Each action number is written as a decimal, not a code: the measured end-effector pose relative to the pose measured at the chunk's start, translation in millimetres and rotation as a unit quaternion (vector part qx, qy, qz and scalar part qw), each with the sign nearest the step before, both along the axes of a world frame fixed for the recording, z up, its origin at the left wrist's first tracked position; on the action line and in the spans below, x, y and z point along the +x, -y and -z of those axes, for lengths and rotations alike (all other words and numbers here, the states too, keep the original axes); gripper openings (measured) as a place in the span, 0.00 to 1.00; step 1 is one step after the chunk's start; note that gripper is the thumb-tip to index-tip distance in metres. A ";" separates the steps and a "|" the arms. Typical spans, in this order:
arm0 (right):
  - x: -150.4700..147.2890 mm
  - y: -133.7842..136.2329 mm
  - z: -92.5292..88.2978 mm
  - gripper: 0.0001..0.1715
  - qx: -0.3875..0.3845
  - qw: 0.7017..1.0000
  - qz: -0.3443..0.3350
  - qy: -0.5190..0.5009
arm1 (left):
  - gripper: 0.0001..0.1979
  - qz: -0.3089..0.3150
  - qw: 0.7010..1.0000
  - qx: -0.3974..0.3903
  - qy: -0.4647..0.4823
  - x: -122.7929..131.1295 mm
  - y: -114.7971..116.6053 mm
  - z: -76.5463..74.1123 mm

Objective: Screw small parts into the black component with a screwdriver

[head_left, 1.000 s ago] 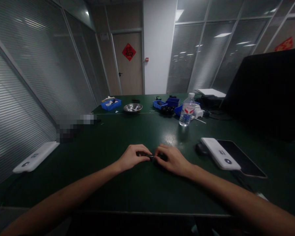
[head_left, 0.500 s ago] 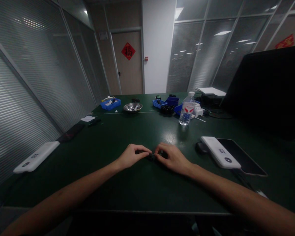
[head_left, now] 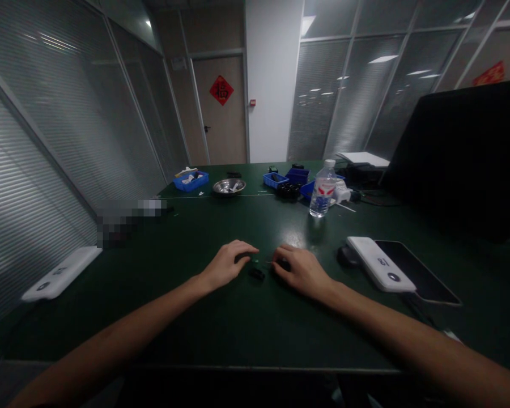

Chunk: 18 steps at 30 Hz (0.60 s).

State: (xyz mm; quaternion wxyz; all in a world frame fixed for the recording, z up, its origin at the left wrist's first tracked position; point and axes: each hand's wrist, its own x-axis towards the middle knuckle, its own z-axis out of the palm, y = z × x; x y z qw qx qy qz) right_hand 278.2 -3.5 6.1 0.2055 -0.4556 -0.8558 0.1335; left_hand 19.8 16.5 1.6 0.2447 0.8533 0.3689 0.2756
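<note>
Between the two sets of fingers, just on the near side of their tips, a small, dark, blocky piece [head_left: 257,274] lies on the table [head_left: 221,334], its details too dim to read. The left hand [head_left: 228,265] has thumb and forefinger spread; the right hand [head_left: 301,271] pinches a thin pale rod [head_left: 268,262] pointing leftward. Green tabletop runs forward from the fingertips to a steel bowl [head_left: 229,187] and back to the near edge, well apart from them. Right of the right fingers sits a white power bank [head_left: 380,263]; beyond them, a water bottle [head_left: 322,191] stands upright near a glare patch. Farthest ahead are a wooden door [head_left: 223,127] and glass partitions [head_left: 323,96].
</note>
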 end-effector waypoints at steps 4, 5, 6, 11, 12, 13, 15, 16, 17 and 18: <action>1.2 0.1 -1.7 0.07 -0.008 1.000 0.019 -0.004 | 0.12 0.048 0.998 0.035 -0.034 1.8 16.7 -13.2; 1.4 0.1 -2.0 0.07 -0.009 1.000 0.022 -0.005 | 0.12 0.060 0.997 0.037 -0.044 2.6 19.1 -14.3; 1.4 0.0 -2.1 0.07 -0.009 1.000 0.024 -0.005 | 0.11 0.064 0.996 0.038 -0.050 3.1 20.2 -14.3; 1.4 -1.4 -0.5 0.07 -0.007 1.000 0.022 -0.006 | 0.07 0.033 0.999 0.006 -0.038 2.5 13.0 -7.7; 1.6 -1.9 0.2 0.07 -0.007 1.000 0.022 -0.007 | 0.08 0.030 0.999 -0.008 -0.039 2.1 11.2 -6.7; 1.9 -2.2 0.8 0.07 -0.007 1.000 0.021 -0.008 | 0.09 0.028 0.998 -0.023 -0.044 1.6 10.0 -6.1; 2.6 -2.6 1.8 0.07 -0.007 1.000 0.019 -0.011 | 0.11 0.031 0.997 -0.038 -0.065 -0.5 9.0 -6.0; 2.8 -2.5 2.0 0.08 -0.006 1.000 0.019 -0.012 | 0.12 0.034 0.996 -0.036 -0.077 -2.8 8.8 -6.3; 2.9 -2.2 2.0 0.08 -0.006 1.000 0.018 -0.013 | 0.12 0.039 0.995 -0.033 -0.088 -6.6 8.3 -6.7; 2.9 -1.8 1.8 0.08 -0.005 1.000 0.019 -0.014 | 0.12 0.041 0.994 -0.032 -0.094 -12.4 7.1 -7.1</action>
